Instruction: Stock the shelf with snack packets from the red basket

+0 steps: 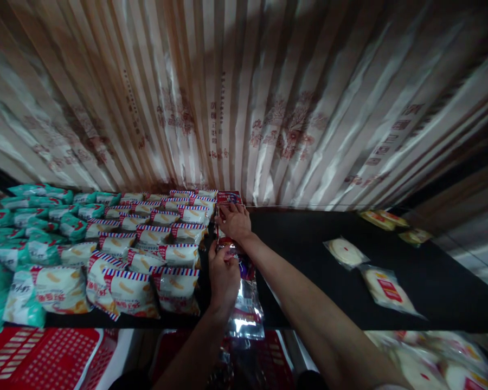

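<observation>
A column of shiny red and purple packets (pixel 248 300) lies at the middle of a black-topped table, with silvery, clear-looking lower ends. My right hand (pixel 235 222) rests flat with its fingers apart on a red packet (pixel 229 197) at the far end of this column. Closer to me, my left hand (pixel 224 275) is closed at the column's left edge, its thumb and curled fingers on a packet. Just to its left stand rows of white snack bags (pixel 178 290) with red-and-blue striped tops. The exact grip is partly hidden by the fingers.
Teal bags (pixel 29 219) fill the table's left end. Flat clear packets with pale round contents (pixel 345 252) and yellow packets (pixel 380 219) lie on the black surface (pixel 296 249) at right. A red basket (pixel 61 357) sits below the front edge; a pleated printed curtain (pixel 236 108) hangs behind.
</observation>
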Tool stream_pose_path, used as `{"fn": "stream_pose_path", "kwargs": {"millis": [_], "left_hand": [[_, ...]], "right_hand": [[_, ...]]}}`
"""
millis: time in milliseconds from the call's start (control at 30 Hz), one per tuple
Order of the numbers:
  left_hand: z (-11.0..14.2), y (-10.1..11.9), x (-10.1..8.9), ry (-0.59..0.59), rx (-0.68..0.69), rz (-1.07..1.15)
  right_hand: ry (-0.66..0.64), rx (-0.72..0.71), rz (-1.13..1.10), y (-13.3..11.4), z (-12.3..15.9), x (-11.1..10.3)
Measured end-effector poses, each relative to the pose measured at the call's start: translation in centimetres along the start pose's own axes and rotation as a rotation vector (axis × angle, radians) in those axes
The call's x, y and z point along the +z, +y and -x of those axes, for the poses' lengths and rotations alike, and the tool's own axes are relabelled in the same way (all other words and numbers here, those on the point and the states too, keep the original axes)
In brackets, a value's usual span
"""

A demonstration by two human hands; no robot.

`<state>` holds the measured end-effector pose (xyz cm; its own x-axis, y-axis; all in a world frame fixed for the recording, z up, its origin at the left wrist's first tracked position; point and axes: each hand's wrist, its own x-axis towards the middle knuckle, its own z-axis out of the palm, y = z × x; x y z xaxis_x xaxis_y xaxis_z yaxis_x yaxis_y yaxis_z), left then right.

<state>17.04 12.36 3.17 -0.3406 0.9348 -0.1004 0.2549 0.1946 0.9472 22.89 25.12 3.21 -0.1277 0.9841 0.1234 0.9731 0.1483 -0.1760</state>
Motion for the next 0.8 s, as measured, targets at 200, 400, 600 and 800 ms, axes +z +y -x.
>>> {"fn": "stream_pose_path", "kwargs": {"millis": [200, 400, 600, 800], "left_hand": [[0.6, -0.1, -0.3, 0.011, 0.010, 0.013], [2.0, 0.0, -0.7, 0.000, 0.056, 0.076], [4.8, -0.2, -1.4, -0.060, 0.014, 0.138], [8.1, -1.5, -3.2, -0.058, 0.026, 0.089]], "right_hand": [[0.054, -0.017, -0.037, -0.3, 0.6, -0.4], [0.110, -0.029, -0.115, -0.6, 3.0, -1.4], [0.151, -0.042, -0.186, -0.7, 8.0, -3.1], [0.202, -0.034, -0.222, -1.9, 15.2, -4.1]]}}
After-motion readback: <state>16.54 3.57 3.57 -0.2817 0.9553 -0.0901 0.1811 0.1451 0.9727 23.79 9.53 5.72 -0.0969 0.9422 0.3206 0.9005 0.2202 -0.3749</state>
